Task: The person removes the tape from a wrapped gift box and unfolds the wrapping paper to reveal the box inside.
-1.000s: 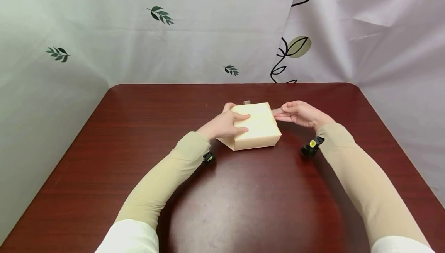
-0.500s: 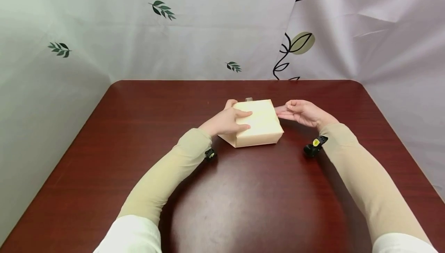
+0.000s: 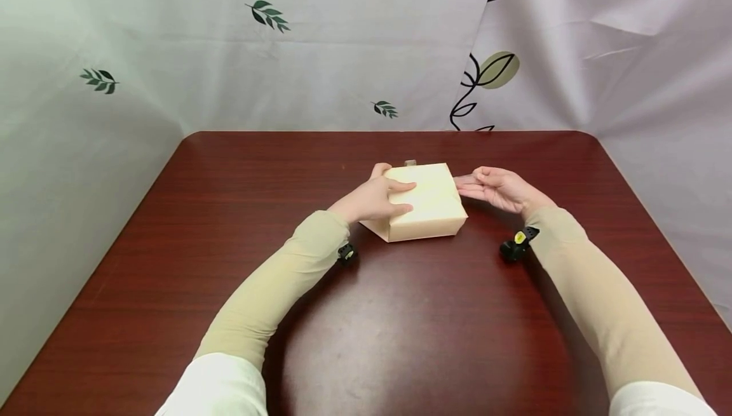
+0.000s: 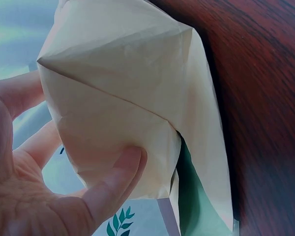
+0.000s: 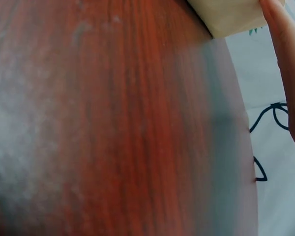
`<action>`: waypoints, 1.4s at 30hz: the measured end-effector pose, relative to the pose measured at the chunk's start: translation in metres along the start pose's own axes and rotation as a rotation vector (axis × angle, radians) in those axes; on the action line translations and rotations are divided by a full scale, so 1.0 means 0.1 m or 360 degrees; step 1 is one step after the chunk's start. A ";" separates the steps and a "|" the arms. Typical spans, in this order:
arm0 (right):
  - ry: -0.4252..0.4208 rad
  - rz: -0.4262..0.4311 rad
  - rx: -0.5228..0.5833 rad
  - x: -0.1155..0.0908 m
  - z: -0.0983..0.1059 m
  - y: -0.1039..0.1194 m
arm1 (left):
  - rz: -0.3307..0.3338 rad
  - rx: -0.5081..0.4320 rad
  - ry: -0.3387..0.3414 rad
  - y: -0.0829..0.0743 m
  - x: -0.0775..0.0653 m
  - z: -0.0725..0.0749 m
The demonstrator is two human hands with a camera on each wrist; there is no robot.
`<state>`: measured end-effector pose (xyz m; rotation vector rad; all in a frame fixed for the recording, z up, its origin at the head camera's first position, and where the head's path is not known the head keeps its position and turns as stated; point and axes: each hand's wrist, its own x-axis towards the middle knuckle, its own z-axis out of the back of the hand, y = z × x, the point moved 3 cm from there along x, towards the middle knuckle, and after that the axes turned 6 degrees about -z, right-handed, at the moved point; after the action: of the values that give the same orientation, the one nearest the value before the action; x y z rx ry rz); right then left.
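Note:
A box wrapped in cream paper stands on the table. My left hand grips its left end, with fingers spread over the top and the far side. In the left wrist view, a thumb presses the folded end of the wrapped box. A triangular paper flap juts out there, with a green surface showing inside the gap. My right hand is at the box's right end, pinching a clear strip like tape; its fingertips reach the paper. Only one finger shows in the right wrist view.
A small translucent piece sticks out behind the box's far edge. The dark red wooden table ends at a pale curtain with leaf prints. Black wrist cameras hang beneath both sleeves, close over the tabletop.
The head view has shifted slightly. My left hand keeps its grip on the wrapped box. My right hand stays at the right end, its thumb and fingers shifting only a little around the clear strip.

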<state>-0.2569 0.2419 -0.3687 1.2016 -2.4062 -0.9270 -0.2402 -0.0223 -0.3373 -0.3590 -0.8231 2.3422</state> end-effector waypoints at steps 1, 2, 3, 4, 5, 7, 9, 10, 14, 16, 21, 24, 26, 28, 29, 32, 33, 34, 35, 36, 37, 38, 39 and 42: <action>0.0028 0.0003 0.0040 -0.01 0.02 0.00 | 0.0003 -0.0003 0.0001 0.00 0.00 0.00; 0.0048 0.0002 0.0076 -0.01 0.03 -0.01 | 0.0003 -0.0005 0.0001 0.00 0.00 0.00; 0.0056 -0.0002 0.0104 -0.02 0.04 -0.01 | 0.0003 -0.0005 0.0000 0.01 0.00 0.00; 0.0053 -0.0011 0.0124 -0.02 0.06 -0.02 | 0.0004 -0.0005 0.0001 0.01 0.00 0.00; 0.0033 -0.0021 0.0140 -0.02 0.07 -0.03 | 0.0002 -0.0006 -0.0004 0.01 0.00 0.00; -0.0035 -0.0049 0.0127 -0.01 0.08 -0.04 | -0.0001 -0.0004 -0.0010 0.00 -0.01 0.00; -0.0132 -0.0069 0.0101 0.00 0.08 -0.05 | -0.0008 -0.0008 -0.0017 0.00 -0.01 0.00; -0.0169 -0.0077 0.0094 0.00 0.08 -0.05 | -0.0012 -0.0010 -0.0017 0.00 -0.01 0.00; -0.0223 -0.0075 0.0048 -0.01 0.07 -0.03 | -0.0019 -0.0013 -0.0003 0.00 0.00 -0.01; -0.0204 -0.0078 0.0026 -0.01 0.05 0.00 | -0.0016 -0.0005 0.0004 0.00 0.00 -0.01; -0.0291 -0.0097 -0.0027 0.01 -0.02 0.06 | -0.0014 -0.0013 -0.0017 -0.01 0.00 0.01; -0.0439 -0.0121 -0.0236 0.05 -0.08 0.08 | -0.0013 -0.0020 -0.0016 -0.01 -0.01 0.00; -0.0577 -0.0133 -0.0490 0.08 -0.13 0.09 | -0.0010 -0.0023 -0.0007 -0.01 -0.02 0.00; -0.0719 -0.0174 -0.0776 0.11 -0.18 0.08 | -0.0008 -0.0021 -0.0001 -0.02 -0.03 -0.01; -0.0790 -0.0203 -0.0925 0.13 -0.21 0.08 | -0.0007 -0.0019 -0.0002 -0.02 -0.03 -0.01; -0.0952 -0.0298 -0.1303 0.19 -0.28 0.06 | -0.0007 -0.0002 -0.0003 -0.02 -0.05 -0.01; -0.0983 -0.0327 -0.1433 0.21 -0.30 0.06 | -0.0008 0.0006 -0.0005 -0.02 -0.05 -0.02; -0.1014 -0.0349 -0.1552 0.23 -0.32 0.06 | -0.0009 0.0010 -0.0006 -0.02 -0.05 -0.02; -0.1040 -0.0360 -0.1663 0.25 -0.34 0.07 | -0.0009 0.0012 -0.0008 -0.02 -0.05 -0.02; -0.1061 -0.0361 -0.1757 0.27 -0.35 0.07 | -0.0012 0.0017 -0.0012 -0.02 -0.04 -0.02; -0.1080 -0.0359 -0.1856 0.28 -0.36 0.08 | -0.0011 0.0018 -0.0017 -0.02 -0.04 -0.02; -0.1096 -0.0352 -0.1940 0.28 -0.37 0.09 | -0.0015 0.0020 -0.0024 -0.01 -0.03 -0.02; -0.1117 -0.0343 -0.2003 0.28 -0.38 0.09 | -0.0016 0.0017 -0.0028 -0.01 -0.02 -0.02; -0.1192 -0.0304 -0.2123 0.25 -0.37 0.10 | -0.0013 0.0005 -0.0026 -0.01 -0.01 -0.02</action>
<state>-0.2592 0.2115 -0.3347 0.5302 -1.2811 -2.7139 -0.2379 -0.0218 -0.3380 -0.3351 -0.8266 2.3414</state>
